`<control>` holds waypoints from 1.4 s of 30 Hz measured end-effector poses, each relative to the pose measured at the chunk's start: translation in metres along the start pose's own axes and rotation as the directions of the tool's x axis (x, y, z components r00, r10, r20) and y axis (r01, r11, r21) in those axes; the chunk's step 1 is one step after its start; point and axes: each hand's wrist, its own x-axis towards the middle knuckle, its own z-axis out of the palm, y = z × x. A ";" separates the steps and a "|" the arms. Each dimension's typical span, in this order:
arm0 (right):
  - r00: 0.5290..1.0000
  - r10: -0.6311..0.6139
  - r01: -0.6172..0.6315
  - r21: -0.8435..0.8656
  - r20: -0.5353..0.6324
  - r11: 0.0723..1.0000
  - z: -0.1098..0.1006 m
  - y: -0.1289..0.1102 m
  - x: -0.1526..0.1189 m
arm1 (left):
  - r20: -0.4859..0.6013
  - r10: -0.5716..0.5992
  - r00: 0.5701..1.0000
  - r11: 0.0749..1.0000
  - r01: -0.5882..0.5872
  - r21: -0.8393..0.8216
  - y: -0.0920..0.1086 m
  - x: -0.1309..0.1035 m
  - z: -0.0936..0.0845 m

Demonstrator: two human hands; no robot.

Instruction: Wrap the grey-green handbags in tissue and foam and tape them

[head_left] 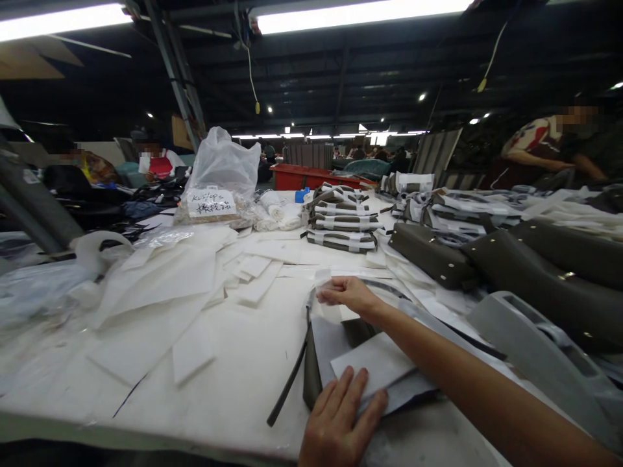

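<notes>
My left hand (341,418) lies with fingers spread on a folded white sheet (372,363), pressing it onto a dark olive bag piece (312,373). Above it, my right hand (348,296) has its fingers pinched on a small translucent strip (323,279) that looks like tape. Beside that hand a dark strap (294,376) runs down the left side of the piece, its loose end on the table. Another stretch of dark strap curves behind my right wrist. My right forearm hides part of the bag piece.
Loose white foam sheets (160,285) cover the left of the white table (238,363). Taped strap bundles (343,224) are stacked ahead. A grey plastic dispenser-like body (540,357) and dark olive bags (433,256) stand at right. A plastic bag (221,168) stands behind. Other people work beyond.
</notes>
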 end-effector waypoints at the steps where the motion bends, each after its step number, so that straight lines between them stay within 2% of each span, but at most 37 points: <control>1: 1.000 -0.021 0.021 0.022 -0.005 1.000 0.001 -0.002 -0.001 | -0.004 -0.009 1.000 1.000 0.009 0.001 0.000 0.001 0.000; 4: 0.997 -0.073 0.074 0.066 -0.025 0.995 0.003 -0.010 -0.004 | 0.008 -0.008 1.000 1.000 0.008 0.006 0.001 0.002 -0.001; 7: 0.994 -0.106 0.108 0.072 -0.024 0.992 0.004 -0.022 -0.019 | 0.027 0.001 1.000 1.000 -0.001 0.016 0.000 0.003 -0.002; 11: 0.976 -0.218 0.219 -0.066 0.028 0.973 0.004 -0.033 -0.064 | 0.061 0.006 0.998 1.000 -0.007 0.013 0.000 0.004 -0.005; 15: 0.941 -0.312 0.332 -0.187 0.131 0.925 0.001 -0.022 -0.119 | 0.099 -0.015 0.995 0.999 0.020 -0.049 0.000 0.003 -0.006; 20: 0.857 -0.442 0.494 -0.180 0.264 0.850 -0.002 0.007 -0.164 | 0.067 -0.113 0.991 0.978 0.123 -0.168 0.000 -0.003 -0.004; 25: 0.807 -0.519 0.588 -0.302 0.280 0.751 -0.002 0.020 -0.178 | 0.095 -0.236 0.967 0.943 0.251 -0.219 0.000 -0.011 -0.005; 28: 0.742 -0.598 0.671 -0.331 0.303 0.663 0.002 0.029 -0.182 | 0.080 -0.289 0.954 0.933 0.299 -0.200 0.003 -0.013 -0.006; 31: 0.670 -0.657 0.740 -0.386 0.347 0.551 0.007 0.036 -0.187 | 0.104 -0.219 0.970 0.955 0.235 -0.183 0.004 -0.012 -0.008; 33: 0.651 -0.637 0.758 -0.412 0.414 0.506 0.009 0.032 -0.192 | 0.154 -0.135 0.979 0.969 0.163 -0.186 0.003 -0.010 -0.009; 35: 0.671 -0.566 0.741 -0.396 0.478 0.543 0.006 0.021 -0.196 | 0.188 -0.092 0.978 0.974 0.127 -0.186 0.001 -0.010 -0.010; 37: 0.718 -0.496 0.687 -0.386 0.488 0.616 0.000 0.007 -0.193 | 0.198 -0.090 0.976 0.976 0.126 -0.179 0.000 -0.011 -0.010; 39: 0.803 -0.453 0.595 -0.473 0.387 0.650 -0.008 -0.003 -0.179 | 0.202 -0.093 0.975 0.977 0.128 -0.169 0.000 -0.012 -0.009; 42: 0.907 -0.380 0.383 -0.726 0.179 0.572 -0.019 -0.003 -0.140 | 0.197 -0.087 0.976 0.981 0.119 -0.155 0.001 -0.013 -0.009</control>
